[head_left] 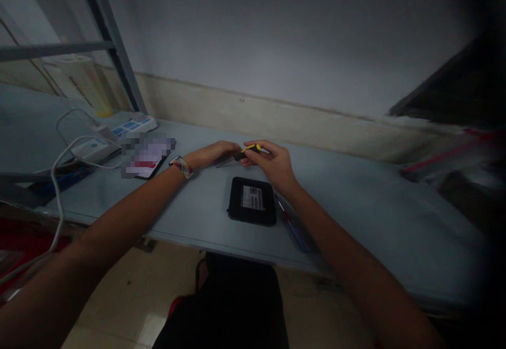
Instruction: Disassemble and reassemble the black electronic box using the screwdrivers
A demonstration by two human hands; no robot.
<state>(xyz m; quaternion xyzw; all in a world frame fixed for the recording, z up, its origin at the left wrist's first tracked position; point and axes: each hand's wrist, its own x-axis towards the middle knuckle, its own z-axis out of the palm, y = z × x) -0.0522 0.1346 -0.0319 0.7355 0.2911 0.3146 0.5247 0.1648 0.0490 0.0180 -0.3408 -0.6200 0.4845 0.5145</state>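
A screwdriver [252, 149] with a yellow and black handle is pinched in the fingers of my right hand [275, 163]; its thin shaft points left and slightly down over the desk. My left hand [215, 153] lies palm down beside the handle, fingers stretched toward it; whether they touch it I cannot tell. In front of both hands, a flat black square box [244, 216] with a white printed label lies on the desk. Partly under my right forearm is a second screwdriver [294, 233] with a dark translucent handle and a red band.
On the left of the desk [190, 206] lie a phone [152, 154] with a lit screen and a white power strip [134, 126]. A white cable [59, 196] loops over the desk's edge. Behind rises a pale wall [276, 38]. A clear plastic bag with red trim [430, 164] lies right.
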